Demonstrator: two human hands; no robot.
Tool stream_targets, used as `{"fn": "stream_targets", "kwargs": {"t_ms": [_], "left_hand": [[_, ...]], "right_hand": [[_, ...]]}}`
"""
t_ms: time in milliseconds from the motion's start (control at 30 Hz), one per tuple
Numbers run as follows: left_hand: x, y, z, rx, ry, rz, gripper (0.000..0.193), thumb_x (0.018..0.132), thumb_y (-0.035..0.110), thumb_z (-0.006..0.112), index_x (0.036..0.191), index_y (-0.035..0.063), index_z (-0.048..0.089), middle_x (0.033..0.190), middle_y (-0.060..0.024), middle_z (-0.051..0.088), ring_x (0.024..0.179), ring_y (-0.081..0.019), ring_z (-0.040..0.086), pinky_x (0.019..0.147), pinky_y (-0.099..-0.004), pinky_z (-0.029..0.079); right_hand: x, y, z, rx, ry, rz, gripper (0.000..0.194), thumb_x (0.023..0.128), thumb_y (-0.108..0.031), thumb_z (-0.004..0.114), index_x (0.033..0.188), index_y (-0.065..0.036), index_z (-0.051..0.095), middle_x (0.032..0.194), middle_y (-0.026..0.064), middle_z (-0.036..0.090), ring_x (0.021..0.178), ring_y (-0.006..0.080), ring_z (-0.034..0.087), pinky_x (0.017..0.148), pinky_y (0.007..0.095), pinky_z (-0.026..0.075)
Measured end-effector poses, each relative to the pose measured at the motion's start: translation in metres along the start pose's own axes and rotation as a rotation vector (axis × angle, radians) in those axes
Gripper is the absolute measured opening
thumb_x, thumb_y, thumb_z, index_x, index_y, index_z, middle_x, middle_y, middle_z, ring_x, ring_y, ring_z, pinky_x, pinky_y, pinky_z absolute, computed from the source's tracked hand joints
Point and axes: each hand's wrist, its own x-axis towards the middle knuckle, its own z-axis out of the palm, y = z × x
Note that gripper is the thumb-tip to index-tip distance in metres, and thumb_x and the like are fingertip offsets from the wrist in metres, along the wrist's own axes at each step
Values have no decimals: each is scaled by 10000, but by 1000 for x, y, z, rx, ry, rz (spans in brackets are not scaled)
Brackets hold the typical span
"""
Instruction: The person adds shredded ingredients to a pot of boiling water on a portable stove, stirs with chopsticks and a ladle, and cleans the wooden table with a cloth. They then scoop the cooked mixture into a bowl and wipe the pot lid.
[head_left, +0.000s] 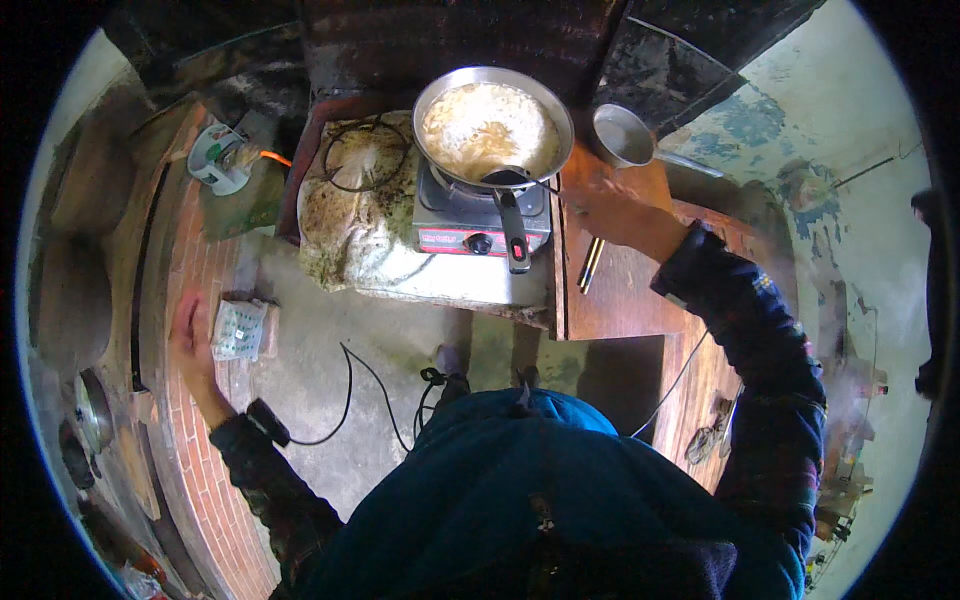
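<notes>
A metal pan (491, 178) sits on a portable gas stove (480, 232), its black handle (513, 232) pointing towards me. Pale pieces lie in bubbling, foamy liquid (487, 127) inside it. My right hand (611, 214) grips the thin handle of a dark ladle or spoon (506, 176), whose head is at the pan's near rim; its exact shape is unclear. Off to the left, my left hand (193, 337) reaches along the brick ledge beside a patterned plastic packet (238, 330). It appears to hold nothing, and its fingers are slightly blurred.
A metal saucepan (622, 135) and a pair of chopsticks (592, 264) lie on the wooden table (619, 307) at right. A stained sheet (352, 240) lies under the stove. A black cable (351, 390) loops near the floor. A white ring-topped object (217, 161) stands at upper left.
</notes>
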Motion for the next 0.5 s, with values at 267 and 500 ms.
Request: {"fn": "stream_targets", "kwargs": {"t_ms": [267,500], "left_hand": [[-102,-58,-29,11,86,-213,303,958,105,555,1217,-41,615,1188,-151,659,1092,-227,616,957,-336,476],[-169,-50,-37,184,167,-291,295,956,114,560,1192,-50,626,1176,-167,666,1092,-250,623,961,-354,476]], "right_hand": [[41,-2,31,-35,-5,24,491,827,-52,541,1313,-102,504,1007,178,640,936,370,629,770,491,512],[82,27,68,-132,287,-94,227,890,-115,477,1097,-69,556,891,169,656,777,357,678,646,483,553]]}}
